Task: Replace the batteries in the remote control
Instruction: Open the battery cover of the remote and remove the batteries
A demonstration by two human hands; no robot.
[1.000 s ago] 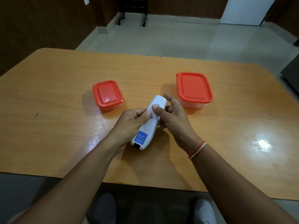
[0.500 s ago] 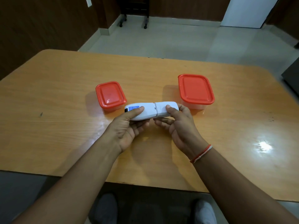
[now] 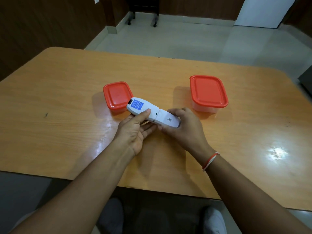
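Note:
A white remote control (image 3: 152,113) is held back side up above the table, its blue label toward the far left. My left hand (image 3: 135,130) grips its front half, thumb on the back. My right hand (image 3: 184,130) grips the near right end, where the battery cover (image 3: 168,119) with a small code sticker sits, a seam showing between cover and body. No batteries are in sight.
On the wooden table (image 3: 67,115) stand two lidded boxes with red lids: a small one (image 3: 117,96) just behind the remote, a larger one (image 3: 208,92) to the right. The table's front edge lies near my forearms.
Both hands turned the remote from pointing away to lying crosswise, label end to the left. It has since tilted slightly, and the seam at the battery cover looks wider.

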